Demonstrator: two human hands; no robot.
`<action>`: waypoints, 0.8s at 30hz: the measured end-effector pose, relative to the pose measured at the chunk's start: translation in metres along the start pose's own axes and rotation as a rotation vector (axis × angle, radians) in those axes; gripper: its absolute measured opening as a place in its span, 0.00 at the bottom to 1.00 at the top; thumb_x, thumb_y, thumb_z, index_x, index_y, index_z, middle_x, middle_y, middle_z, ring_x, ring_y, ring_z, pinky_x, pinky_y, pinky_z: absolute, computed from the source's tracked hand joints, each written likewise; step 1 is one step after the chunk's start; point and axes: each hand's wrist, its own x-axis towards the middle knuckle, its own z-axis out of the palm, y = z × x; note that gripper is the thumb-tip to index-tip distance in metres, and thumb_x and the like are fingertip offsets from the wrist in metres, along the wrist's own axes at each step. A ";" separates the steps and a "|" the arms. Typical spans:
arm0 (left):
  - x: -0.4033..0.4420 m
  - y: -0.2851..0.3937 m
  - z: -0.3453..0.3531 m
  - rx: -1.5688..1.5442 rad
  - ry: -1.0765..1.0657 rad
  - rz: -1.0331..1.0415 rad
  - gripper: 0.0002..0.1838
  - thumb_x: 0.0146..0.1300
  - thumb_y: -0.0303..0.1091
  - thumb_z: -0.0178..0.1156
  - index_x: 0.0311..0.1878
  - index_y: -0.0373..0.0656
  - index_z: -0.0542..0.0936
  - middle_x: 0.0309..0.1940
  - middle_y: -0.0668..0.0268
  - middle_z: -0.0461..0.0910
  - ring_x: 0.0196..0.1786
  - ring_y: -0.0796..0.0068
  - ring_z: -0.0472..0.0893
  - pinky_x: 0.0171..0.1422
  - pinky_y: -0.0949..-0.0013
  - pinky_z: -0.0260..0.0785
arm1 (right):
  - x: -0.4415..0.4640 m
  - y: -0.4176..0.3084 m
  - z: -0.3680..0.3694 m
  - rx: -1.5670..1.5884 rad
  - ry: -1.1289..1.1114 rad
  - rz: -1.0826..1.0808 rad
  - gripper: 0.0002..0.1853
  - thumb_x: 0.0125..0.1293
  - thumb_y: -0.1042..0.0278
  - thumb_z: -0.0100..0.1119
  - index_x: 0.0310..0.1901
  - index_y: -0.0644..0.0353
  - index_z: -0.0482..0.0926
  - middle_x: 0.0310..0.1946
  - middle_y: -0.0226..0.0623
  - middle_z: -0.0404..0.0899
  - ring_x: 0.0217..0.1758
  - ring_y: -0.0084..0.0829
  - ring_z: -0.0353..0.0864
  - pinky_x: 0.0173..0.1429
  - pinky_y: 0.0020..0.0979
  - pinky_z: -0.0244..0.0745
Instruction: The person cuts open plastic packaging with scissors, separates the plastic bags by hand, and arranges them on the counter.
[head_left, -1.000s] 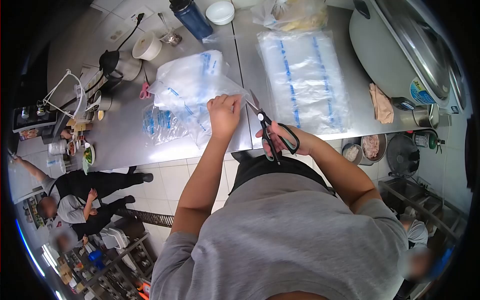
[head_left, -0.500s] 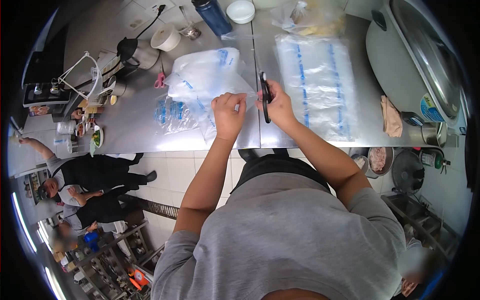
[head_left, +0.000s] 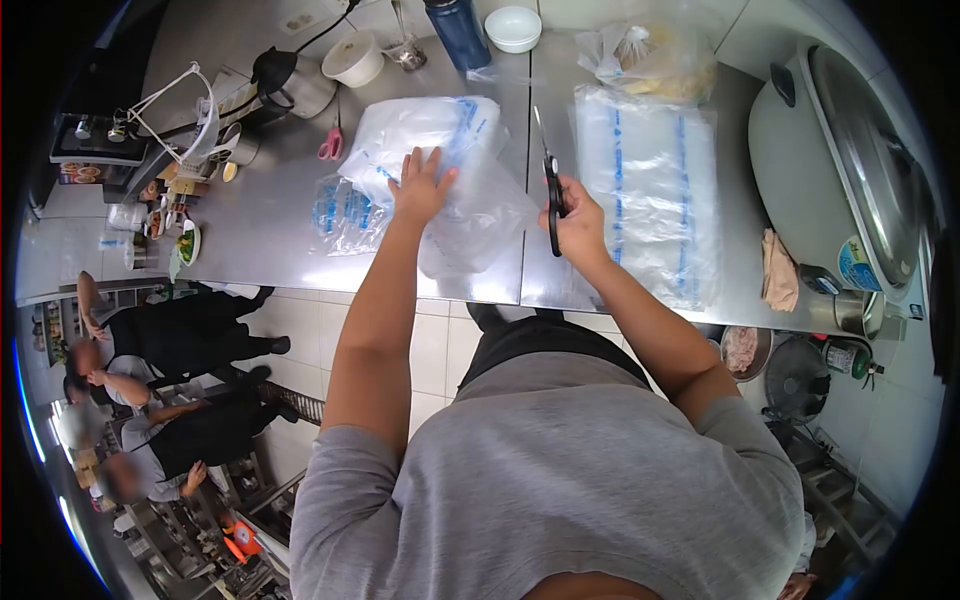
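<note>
My left hand (head_left: 422, 187) lies with fingers spread on a stack of clear plastic bags (head_left: 425, 125) with blue print. One thin bag sheet (head_left: 480, 230) hangs loosely off the stack toward the table's front edge. In my right hand (head_left: 577, 222) is a pair of black-handled scissors (head_left: 553, 195), blades pointing away from me, just right of the loose sheet. To the right of the scissors, a second flat pile of blue-printed plastic bags (head_left: 650, 190) rests on the steel table. A crumpled clear wrapper (head_left: 345, 215) with blue marks sits left of the first stack.
Pink-handled scissors (head_left: 331, 146), a kettle (head_left: 293, 85), a white tub (head_left: 353, 60), a blue bottle (head_left: 458, 35) and a white bowl (head_left: 514, 30) stand behind. A large cooker (head_left: 840, 160) and a cloth (head_left: 779, 270) are at right. Two people in aprons (head_left: 190, 340) stand at left.
My left hand has let go of the sheet's edge and opened flat on the stack, moving left and away from me. My right hand has shifted right with the scissors.
</note>
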 end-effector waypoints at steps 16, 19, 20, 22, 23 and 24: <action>-0.123 0.049 0.036 -0.136 0.256 0.309 0.11 0.54 0.36 0.65 0.39 0.45 0.80 0.40 0.63 0.77 0.48 0.59 0.74 0.58 0.53 0.58 | -0.011 0.014 -0.023 -0.201 0.003 0.070 0.32 0.53 0.79 0.68 0.61 0.66 0.68 0.38 0.32 0.80 0.40 0.21 0.77 0.47 0.22 0.72; -0.125 0.045 0.032 -0.184 0.273 0.315 0.06 0.56 0.33 0.62 0.37 0.45 0.79 0.37 0.64 0.78 0.46 0.58 0.74 0.57 0.54 0.59 | -0.004 0.017 -0.016 -0.225 -0.002 0.025 0.31 0.52 0.81 0.67 0.60 0.63 0.70 0.40 0.32 0.80 0.40 0.21 0.78 0.47 0.22 0.73; -0.125 0.046 0.028 -0.217 0.280 0.322 0.05 0.57 0.32 0.61 0.36 0.45 0.78 0.37 0.64 0.78 0.45 0.58 0.74 0.57 0.54 0.59 | -0.001 0.015 -0.014 -0.253 -0.005 0.030 0.30 0.52 0.82 0.66 0.59 0.62 0.71 0.41 0.33 0.81 0.40 0.21 0.78 0.47 0.22 0.73; -0.126 0.047 0.025 -0.220 0.269 0.327 0.05 0.58 0.32 0.60 0.36 0.45 0.77 0.37 0.63 0.77 0.45 0.58 0.74 0.57 0.54 0.59 | 0.005 0.015 -0.011 -0.305 -0.023 0.005 0.29 0.52 0.83 0.64 0.58 0.60 0.72 0.40 0.34 0.81 0.40 0.22 0.79 0.47 0.23 0.74; -0.127 0.047 0.023 -0.221 0.264 0.332 0.05 0.58 0.31 0.60 0.36 0.45 0.76 0.37 0.63 0.77 0.45 0.58 0.74 0.57 0.54 0.59 | 0.009 0.019 -0.009 -0.330 -0.037 -0.025 0.28 0.51 0.84 0.64 0.57 0.59 0.73 0.39 0.35 0.82 0.39 0.23 0.80 0.46 0.24 0.74; -0.127 0.046 0.023 -0.225 0.266 0.330 0.05 0.58 0.31 0.59 0.37 0.45 0.76 0.37 0.63 0.77 0.45 0.58 0.74 0.56 0.54 0.59 | 0.015 0.018 -0.007 -0.356 -0.049 -0.060 0.28 0.51 0.84 0.63 0.56 0.59 0.74 0.39 0.36 0.82 0.38 0.24 0.80 0.46 0.24 0.74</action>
